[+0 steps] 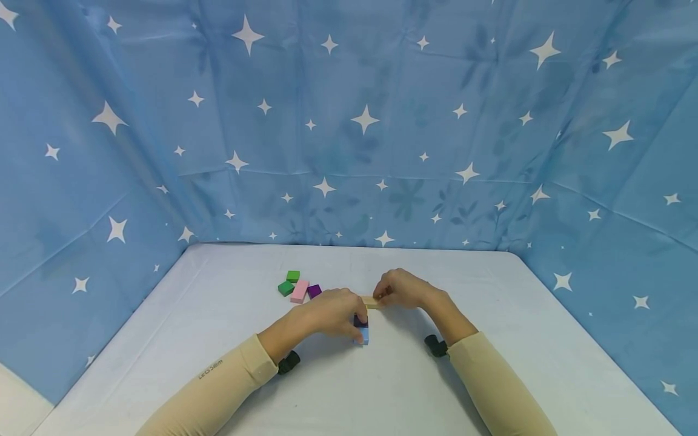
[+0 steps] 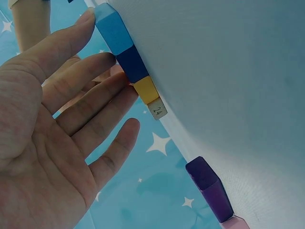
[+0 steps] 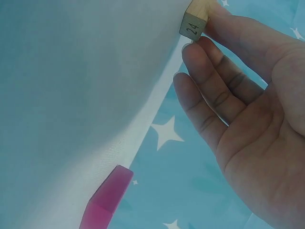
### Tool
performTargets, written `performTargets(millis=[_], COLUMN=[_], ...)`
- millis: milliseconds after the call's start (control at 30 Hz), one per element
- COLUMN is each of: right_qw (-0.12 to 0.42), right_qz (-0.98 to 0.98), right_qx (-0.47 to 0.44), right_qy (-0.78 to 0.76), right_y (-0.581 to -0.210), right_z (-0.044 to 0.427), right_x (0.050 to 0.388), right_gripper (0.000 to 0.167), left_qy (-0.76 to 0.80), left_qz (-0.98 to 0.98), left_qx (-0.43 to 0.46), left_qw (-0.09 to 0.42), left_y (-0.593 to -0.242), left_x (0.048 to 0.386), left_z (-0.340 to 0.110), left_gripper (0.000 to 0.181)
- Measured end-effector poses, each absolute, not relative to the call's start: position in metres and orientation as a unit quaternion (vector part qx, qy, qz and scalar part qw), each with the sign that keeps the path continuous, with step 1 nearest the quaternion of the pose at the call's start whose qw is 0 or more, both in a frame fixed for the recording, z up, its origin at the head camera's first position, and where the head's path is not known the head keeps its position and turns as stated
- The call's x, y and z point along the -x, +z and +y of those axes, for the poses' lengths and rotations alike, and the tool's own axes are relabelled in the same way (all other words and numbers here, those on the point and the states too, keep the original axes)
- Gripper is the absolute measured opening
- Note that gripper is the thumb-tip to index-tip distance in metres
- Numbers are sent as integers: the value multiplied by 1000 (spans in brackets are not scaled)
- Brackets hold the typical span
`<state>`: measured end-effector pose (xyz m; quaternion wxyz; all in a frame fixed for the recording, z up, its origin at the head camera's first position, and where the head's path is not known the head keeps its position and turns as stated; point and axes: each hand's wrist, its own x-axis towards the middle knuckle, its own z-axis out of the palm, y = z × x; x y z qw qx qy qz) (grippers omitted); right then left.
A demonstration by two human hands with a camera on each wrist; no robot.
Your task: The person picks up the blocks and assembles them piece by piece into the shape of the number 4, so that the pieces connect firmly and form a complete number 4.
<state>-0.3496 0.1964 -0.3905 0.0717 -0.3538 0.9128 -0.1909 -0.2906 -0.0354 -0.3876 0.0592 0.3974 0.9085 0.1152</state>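
Note:
In the head view, a light blue block [image 1: 362,336] and a dark blue block [image 1: 360,323] lie end to end. Beyond them is a pale wooden block [image 1: 370,301]. My left hand [image 1: 334,310] touches the blue pair from the left, thumb at the light blue block. In the left wrist view the row runs light blue block [image 2: 114,29], dark blue block [image 2: 132,64], yellow block [image 2: 146,90], then a wooden end marked 24 [image 2: 157,109]. Its fingers are fairly straight. My right hand [image 1: 402,289] pinches the wooden block [image 3: 194,21] between thumb and fingers.
Left of my hands sit a purple block [image 1: 314,292], a pink block [image 1: 300,291] and two green blocks [image 1: 293,276]. A magenta block [image 3: 107,198] shows in the right wrist view. A starry blue curtain [image 1: 349,151] encloses the white table [image 1: 392,387].

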Motion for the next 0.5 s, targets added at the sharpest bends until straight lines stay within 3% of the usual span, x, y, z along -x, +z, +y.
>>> performTargets(millis=[500], right_qw=[72], right_qz=[909], right_qx=[359], right_qy=[-199], right_y=[-388], right_z=[194], right_x=[346], right_gripper=[13], left_qy=[107], left_qz=[909], left_qx=[-400], left_qw=[53], left_y=[-388], left_x=[291], left_z=[-35], left_gripper=[37])
